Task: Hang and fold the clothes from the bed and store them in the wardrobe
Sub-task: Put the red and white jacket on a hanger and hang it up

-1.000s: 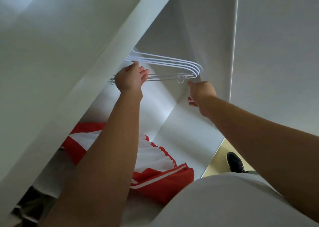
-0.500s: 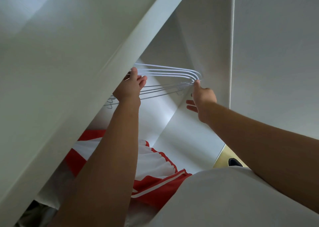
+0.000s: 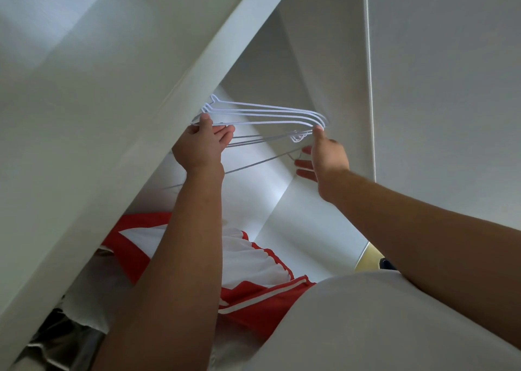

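Several white wire hangers point(image 3: 270, 114) hang bunched together inside the open white wardrobe point(image 3: 318, 60). My left hand point(image 3: 200, 148) reaches up to their left end, thumb and fingers pinching a wire there. My right hand point(image 3: 324, 156) is at their right end; its raised finger touches the bend of the bunch while the other fingers spread below. One hanger point(image 3: 262, 162) hangs lower than the rest, slanting down to the left between my hands. A red and white garment point(image 3: 253, 263) lies folded low in the wardrobe under my arms.
The wardrobe door edge point(image 3: 174, 111) slants across on the left, close to my left hand. A closed white panel point(image 3: 451, 89) fills the right. Crumpled grey and white fabric point(image 3: 70, 334) lies at bottom left. A strip of yellowish floor point(image 3: 369, 255) shows at right.
Both hands have risen to the ends of the hanger bunch. One hanger has dropped away from the others and now slants down between my hands.
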The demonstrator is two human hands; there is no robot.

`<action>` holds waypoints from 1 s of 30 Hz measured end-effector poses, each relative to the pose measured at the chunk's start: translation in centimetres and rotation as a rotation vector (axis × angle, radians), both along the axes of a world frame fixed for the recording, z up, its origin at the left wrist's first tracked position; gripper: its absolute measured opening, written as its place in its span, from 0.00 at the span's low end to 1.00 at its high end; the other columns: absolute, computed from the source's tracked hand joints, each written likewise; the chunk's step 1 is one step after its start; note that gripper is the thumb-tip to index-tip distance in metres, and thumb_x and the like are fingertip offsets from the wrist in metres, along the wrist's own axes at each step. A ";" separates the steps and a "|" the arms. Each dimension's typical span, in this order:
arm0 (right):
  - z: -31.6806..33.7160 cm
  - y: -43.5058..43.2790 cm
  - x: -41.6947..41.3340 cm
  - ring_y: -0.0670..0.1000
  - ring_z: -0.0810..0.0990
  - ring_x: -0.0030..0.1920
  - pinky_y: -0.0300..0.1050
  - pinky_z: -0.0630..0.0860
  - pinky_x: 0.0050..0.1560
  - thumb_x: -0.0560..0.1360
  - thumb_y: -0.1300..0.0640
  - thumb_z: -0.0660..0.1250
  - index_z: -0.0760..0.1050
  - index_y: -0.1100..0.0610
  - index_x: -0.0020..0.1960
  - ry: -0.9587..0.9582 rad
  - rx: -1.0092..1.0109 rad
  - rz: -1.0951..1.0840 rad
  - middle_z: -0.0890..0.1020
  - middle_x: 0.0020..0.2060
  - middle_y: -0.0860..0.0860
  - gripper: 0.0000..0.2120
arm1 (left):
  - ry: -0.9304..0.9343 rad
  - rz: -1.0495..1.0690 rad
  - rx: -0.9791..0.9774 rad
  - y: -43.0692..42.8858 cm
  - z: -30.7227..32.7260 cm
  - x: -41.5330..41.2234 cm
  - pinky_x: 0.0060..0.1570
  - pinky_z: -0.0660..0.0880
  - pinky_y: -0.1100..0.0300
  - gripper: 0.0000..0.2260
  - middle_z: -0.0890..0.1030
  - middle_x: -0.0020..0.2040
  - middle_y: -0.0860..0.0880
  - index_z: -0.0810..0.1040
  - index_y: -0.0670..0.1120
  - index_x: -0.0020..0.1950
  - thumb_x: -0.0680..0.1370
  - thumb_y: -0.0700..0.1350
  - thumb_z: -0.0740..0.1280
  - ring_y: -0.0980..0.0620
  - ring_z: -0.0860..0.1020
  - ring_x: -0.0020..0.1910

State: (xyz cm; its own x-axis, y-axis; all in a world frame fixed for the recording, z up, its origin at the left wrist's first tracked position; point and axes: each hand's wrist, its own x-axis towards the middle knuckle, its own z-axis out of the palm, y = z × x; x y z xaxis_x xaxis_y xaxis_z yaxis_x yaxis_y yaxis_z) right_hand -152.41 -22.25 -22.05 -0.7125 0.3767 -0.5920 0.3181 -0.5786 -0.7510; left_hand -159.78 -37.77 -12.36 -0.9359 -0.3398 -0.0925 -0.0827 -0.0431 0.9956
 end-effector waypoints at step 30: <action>-2.9 1.8 24.1 0.57 0.82 0.36 0.49 0.84 0.39 0.78 0.52 0.52 0.71 0.58 0.50 -0.115 -0.090 -0.802 0.81 0.39 0.59 0.13 | -0.309 -0.779 0.217 6.2 -3.0 18.5 0.31 0.78 0.61 0.22 0.85 0.38 0.40 0.81 0.38 0.47 0.84 0.53 0.57 0.45 0.85 0.37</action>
